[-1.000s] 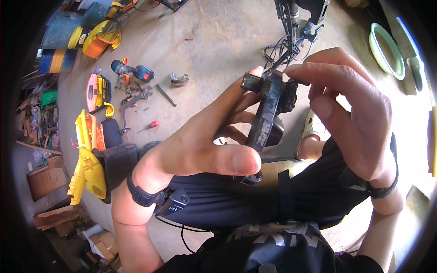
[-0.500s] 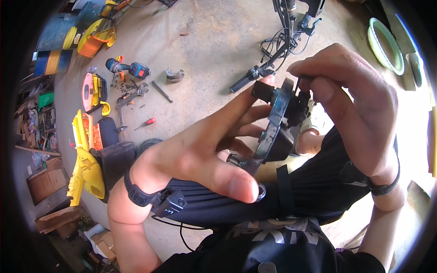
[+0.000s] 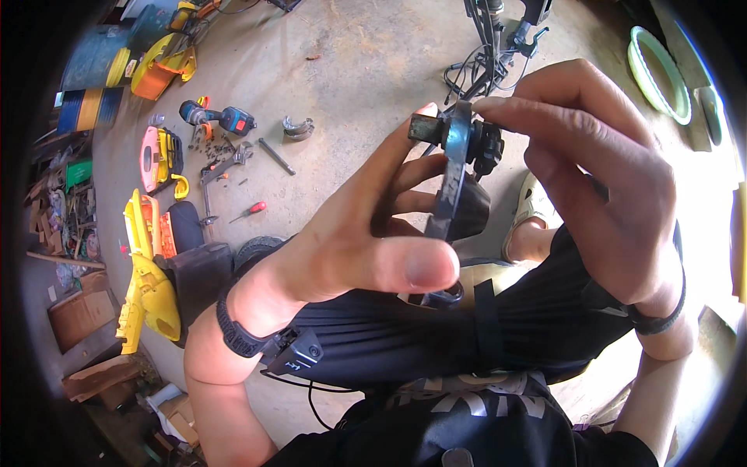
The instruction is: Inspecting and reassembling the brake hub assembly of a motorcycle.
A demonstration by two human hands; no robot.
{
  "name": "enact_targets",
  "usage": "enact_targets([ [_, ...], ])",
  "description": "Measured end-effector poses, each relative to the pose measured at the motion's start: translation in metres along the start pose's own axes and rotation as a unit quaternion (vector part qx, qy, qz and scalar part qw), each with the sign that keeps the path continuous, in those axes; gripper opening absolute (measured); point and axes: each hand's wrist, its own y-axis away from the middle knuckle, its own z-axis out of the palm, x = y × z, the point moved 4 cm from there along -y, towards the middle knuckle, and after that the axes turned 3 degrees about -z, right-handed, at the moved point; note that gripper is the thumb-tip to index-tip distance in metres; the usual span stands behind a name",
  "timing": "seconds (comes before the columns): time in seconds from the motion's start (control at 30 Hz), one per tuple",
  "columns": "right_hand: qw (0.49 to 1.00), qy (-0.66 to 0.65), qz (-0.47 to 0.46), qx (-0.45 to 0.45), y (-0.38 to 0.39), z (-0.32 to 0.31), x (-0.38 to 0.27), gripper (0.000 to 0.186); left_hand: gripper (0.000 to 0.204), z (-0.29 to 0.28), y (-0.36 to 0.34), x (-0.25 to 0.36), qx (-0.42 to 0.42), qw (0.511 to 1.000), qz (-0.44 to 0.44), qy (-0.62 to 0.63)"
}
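My left hand point(image 3: 350, 241) is closed on a long dark metal part point(image 3: 450, 191), held upright above my lap, with a squared block at its top left and a black round fitting point(image 3: 487, 148) at its right. My thumb lies across its lower half; the other fingers are partly hidden behind it. My right hand point(image 3: 599, 187) is closed beside the fitting, index fingertip at the part's top; whatever lies between its fingertips is hidden.
On the floor at left lie a drill point(image 3: 233, 121), a wrench point(image 3: 237, 159), a screwdriver point(image 3: 255, 208), a metal rod point(image 3: 276, 156) and yellow plastic parts point(image 3: 148, 288). A cabled handlebar assembly point(image 3: 498, 47) stands ahead; a pale green basin point(image 3: 677, 109) is at right.
The metal part and my left hand have risen and turned more upright since half a second ago. My right hand's index finger has straightened toward the part's top, and its thumb has shifted.
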Motion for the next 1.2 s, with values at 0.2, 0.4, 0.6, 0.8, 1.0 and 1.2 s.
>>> enact_targets([
  [0.2,0.992,0.079,-0.036,-0.090,0.004,-0.010,-0.010,0.048,0.135,-0.008,0.003,-0.008,-0.029,0.999,-0.021,0.007],
  [0.4,0.992,0.070,-0.063,-0.088,0.005,-0.008,-0.010,0.050,0.128,-0.010,0.003,-0.006,-0.028,0.999,-0.003,0.032],
  [0.6,0.994,0.065,-0.062,-0.063,0.002,-0.006,-0.005,0.053,0.135,-0.004,0.002,-0.004,-0.008,1.000,-0.024,0.015],
  [0.8,0.999,0.002,0.016,-0.036,0.007,-0.011,-0.002,0.058,0.138,0.003,0.003,0.006,0.023,0.999,0.015,0.031],
  [1.0,0.999,-0.042,0.019,0.012,0.004,-0.014,0.002,0.057,0.160,-0.005,-0.002,0.005,-0.006,0.978,0.185,-0.094],
  [1.2,0.993,-0.093,0.069,-0.023,0.005,-0.017,0.006,0.038,0.165,-0.012,-0.002,0.006,0.004,0.925,0.306,-0.224],
])
